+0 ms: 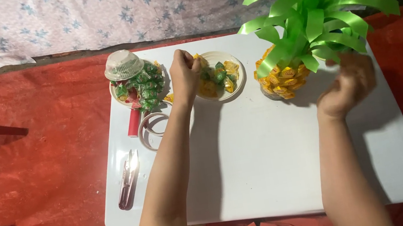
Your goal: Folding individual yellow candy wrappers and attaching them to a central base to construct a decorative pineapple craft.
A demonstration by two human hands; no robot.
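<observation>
Head view, looking down on a white counter (255, 175) set on a red tarp (34, 157); floral cloth (86, 12) along the far edge.

Left hand (185, 75) sits at the 9 o'clock rim of a small plate of yellow and green wrapped candies (220, 76) — fingers curled in tight over the candies; whether a candy is pinched between them can't be told.

Right hand (347, 86) is loosely curled, blurred, just at 5 o'clock of the candy pineapple (283, 80) — a body of yellow wrapped candies topped with bright green ribbon leaves (314, 1). Hand overlaps the lower leaves; contact or hold on anything can't be told.

Pineapple stands at about 2 o'clock on the counter, plate near 12 o'clock, the two just beside each other.

At 10 o'clock: a second plate heaped with green candies (145, 87), with a clear ribbed plastic cup (122, 64) upside down on its far-left edge. Toward 7 o'clock from it, a red cylinder (134, 123) lying down, and a tape roll (154, 130) touching it. Further down the left edge, at 8 o'clock, a small pair of snips (130, 185), well apart from both hands
</observation>
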